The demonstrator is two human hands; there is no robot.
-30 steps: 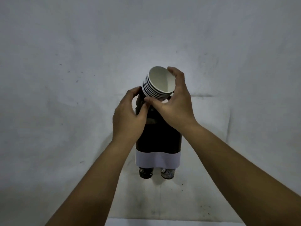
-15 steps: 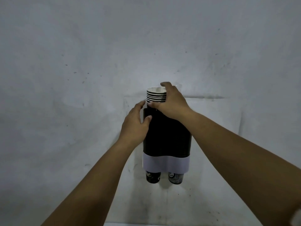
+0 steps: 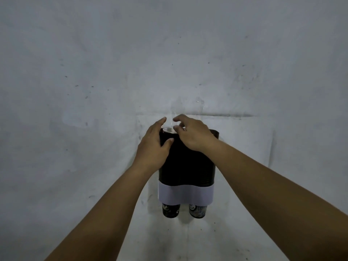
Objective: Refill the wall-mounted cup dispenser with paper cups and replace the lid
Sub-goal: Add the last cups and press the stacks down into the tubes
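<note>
A black twin-tube cup dispenser [image 3: 188, 166] with a white band [image 3: 185, 194] hangs on the wall. A dark printed paper cup pokes out below each tube, the left cup [image 3: 170, 210] and the right cup [image 3: 197, 210]. The stack of paper cups sits down inside the left tube, and only its white top rim [image 3: 168, 130] shows. My left hand [image 3: 153, 147] grips the upper left side of the dispenser. My right hand [image 3: 192, 133] hovers over the top with fingers apart, the thumb at the rim. Faint clear glints [image 3: 197, 102] show on the wall above; I cannot tell if that is the lid.
A grey, scuffed wall [image 3: 94, 72] fills the view, with a paler painted patch [image 3: 244, 147] behind the dispenser. My right forearm [image 3: 273, 185] crosses in front of the dispenser's right tube.
The cup stack has gone from tilted above the opening down into the left tube until only its rim shows. My right hand has let go of it; my left hand stayed on the dispenser.
</note>
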